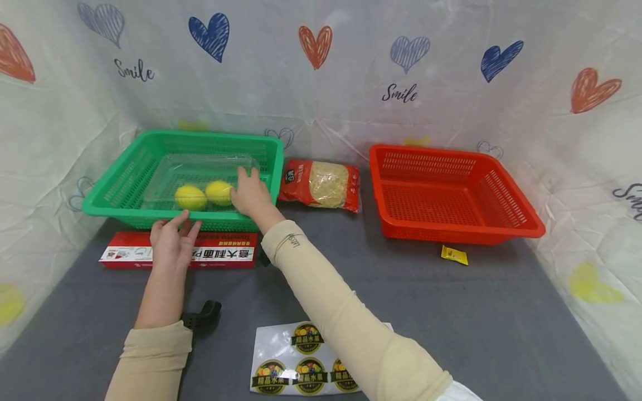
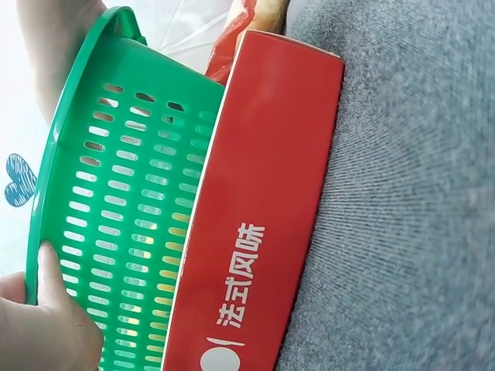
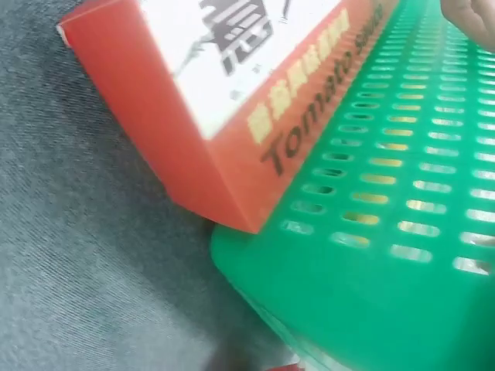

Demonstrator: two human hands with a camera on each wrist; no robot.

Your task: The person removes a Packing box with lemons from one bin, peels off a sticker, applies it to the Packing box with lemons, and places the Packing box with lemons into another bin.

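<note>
A clear plastic tray point(image 1: 163, 181) lies inside the green basket point(image 1: 107, 209), with two yellow lemon-like fruits point(image 1: 190, 197) in its front part. My left hand point(image 1: 173, 242) is at the basket's front rim; in the left wrist view, thumb and finger point(image 2: 52, 274) lie on either side of it. Over the basket's right part, my right hand point(image 1: 251, 197) reaches in at the tray's right edge, beside the right-hand fruit point(image 1: 219, 192). I cannot tell whether it grips the tray. Below the basket front lies a long red-and-white pasta box point(image 1: 225, 254).
A red bag of pale food point(image 1: 328, 184) sits right of the green basket. Farther right stands a red basket point(image 1: 456, 231), with a small yellow packet point(image 1: 454, 255) before it. A sheet of round fruit stickers point(image 1: 311, 367) lies near the front, partly under the right sleeve.
</note>
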